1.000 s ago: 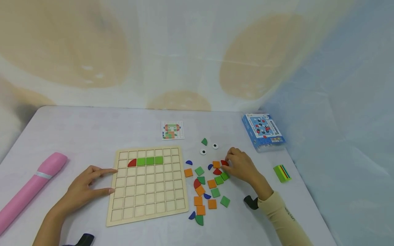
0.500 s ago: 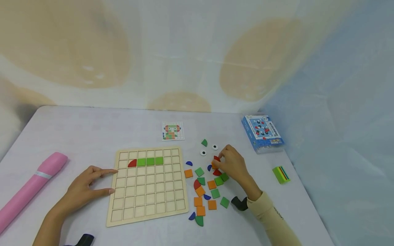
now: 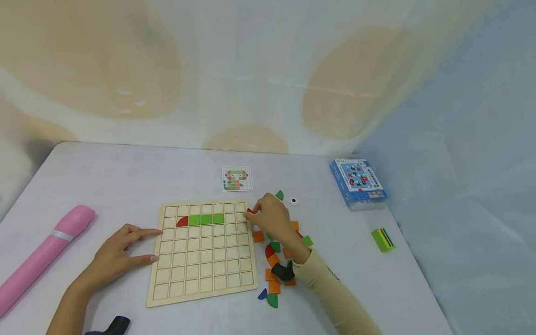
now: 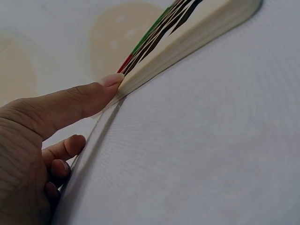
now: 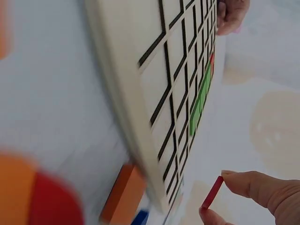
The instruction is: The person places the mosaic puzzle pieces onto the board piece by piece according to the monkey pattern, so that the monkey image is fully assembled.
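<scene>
A wooden grid board [image 3: 205, 253] lies on the table. In its second row sit a red quarter-circle tile [image 3: 182, 221] and three green square tiles [image 3: 206, 219]. My left hand [image 3: 119, 253] rests at the board's left edge, index finger and thumb straight and touching it; the left wrist view shows the thumb [image 4: 93, 96] on the rim. Between thumb and finger my right hand [image 3: 274, 218] pinches a red tile [image 5: 213, 192], seen edge-on in the right wrist view, by the board's upper right edge. The right forearm hides part of the loose tiles.
Loose orange, green, red and blue tiles [image 3: 274, 287] lie right of the board. A pattern card [image 3: 237, 178] lies behind it. An eye disc [image 3: 294, 201], a blue box [image 3: 358, 181] and a green block [image 3: 383, 239] are to the right. A pink roll [image 3: 50, 253] lies left.
My right hand has taken a red tile from the right side of the pile and carried it left to the board's edge. The left hand stays at the board.
</scene>
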Demonstrator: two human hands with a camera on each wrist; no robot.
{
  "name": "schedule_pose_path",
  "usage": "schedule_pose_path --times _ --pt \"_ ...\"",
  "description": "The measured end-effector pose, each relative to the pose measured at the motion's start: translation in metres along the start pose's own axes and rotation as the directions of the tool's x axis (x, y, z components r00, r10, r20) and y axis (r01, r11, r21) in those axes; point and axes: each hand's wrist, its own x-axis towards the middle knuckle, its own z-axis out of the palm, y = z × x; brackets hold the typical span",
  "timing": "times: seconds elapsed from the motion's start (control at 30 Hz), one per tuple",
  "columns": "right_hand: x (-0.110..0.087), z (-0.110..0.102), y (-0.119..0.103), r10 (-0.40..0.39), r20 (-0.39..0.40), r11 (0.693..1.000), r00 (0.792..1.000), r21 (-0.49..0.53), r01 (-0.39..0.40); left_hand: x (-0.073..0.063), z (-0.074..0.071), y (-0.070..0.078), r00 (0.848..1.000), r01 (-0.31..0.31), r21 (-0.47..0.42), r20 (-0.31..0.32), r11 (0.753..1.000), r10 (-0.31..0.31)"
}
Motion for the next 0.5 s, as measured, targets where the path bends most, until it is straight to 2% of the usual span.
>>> schedule_pose_path --times 0.1,0.2,0.33,0.5 --pt "0.006 0.011 -0.013 -0.015 0.018 1.0 1.0 -0.024 0.016 0.0 0.001 0.0 1.0 -0.007 -0.002 0.003 1.0 0.007" --pt "0.012 0.022 -0.021 -0.028 0.021 0.993 0.999 -0.114 0.03 0.0 0.002 -0.001 1.0 -0.003 -0.007 0.008 1.0 0.003" --pt "0.02 0.035 -0.028 -0.05 0.039 0.966 0.998 -0.25 0.058 0.0 0.001 -0.002 1.0 0.013 -0.002 0.017 1.0 -0.013" --pt "0.024 0.042 -0.033 -0.08 0.068 0.935 0.994 -0.34 0.098 0.0 0.0 -0.001 1.0 0.011 0.001 0.019 1.0 -0.011"
